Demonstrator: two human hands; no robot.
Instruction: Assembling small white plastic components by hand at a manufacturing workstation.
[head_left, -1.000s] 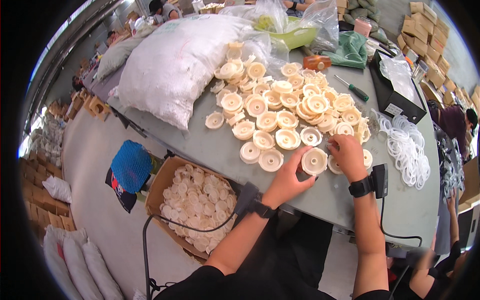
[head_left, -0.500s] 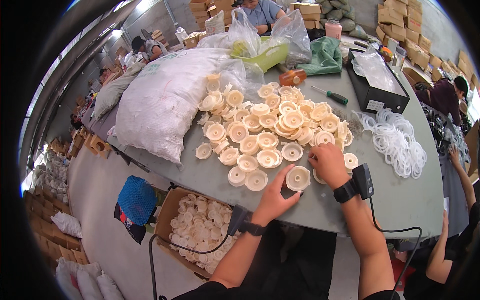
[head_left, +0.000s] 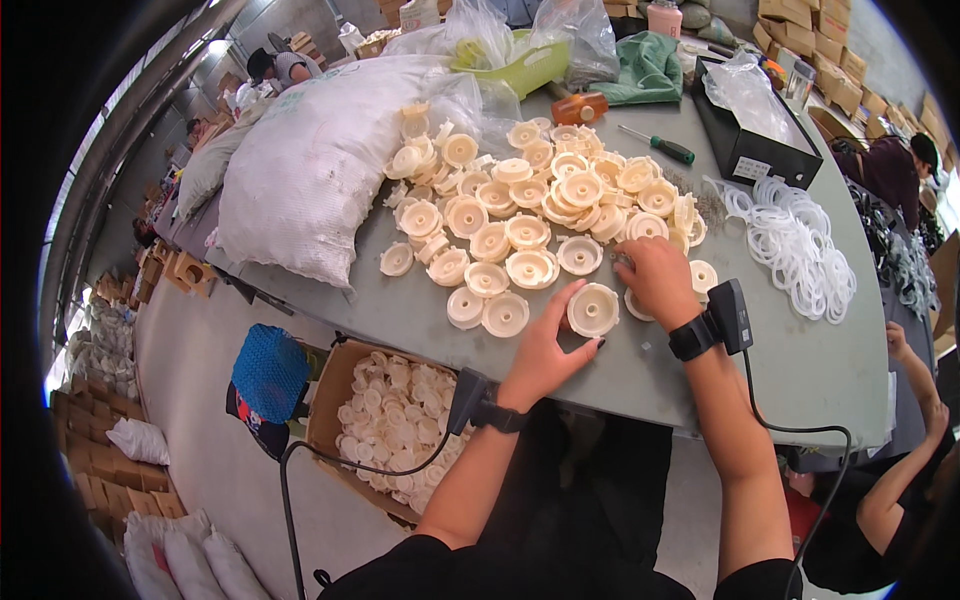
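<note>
My left hand (head_left: 545, 350) rests at the table's near edge, its thumb and fingers curved round the left side of a cream round plastic part (head_left: 593, 310) with a raised rim and a central hub. My right hand (head_left: 660, 280) is just to the right, fingers curled down and pinched together. Whatever it pinches is hidden. Another cream part (head_left: 637, 306) lies partly under that hand. Beyond both hands spreads a heap of the same round parts (head_left: 530, 232). Right of the heap lies a pile of translucent white rings (head_left: 800, 255).
A full white woven sack (head_left: 300, 175) stands at left on the table. Further back are a green basket (head_left: 535, 70), an orange-headed mallet (head_left: 580, 107), a screwdriver (head_left: 670, 148) and a black box (head_left: 755, 150). A carton (head_left: 325, 400) of cream parts stands below, left. Co-workers sit around.
The view has tilted, so the table and heap sit higher in the picture. My hands keep nearly the same places around the parts.
</note>
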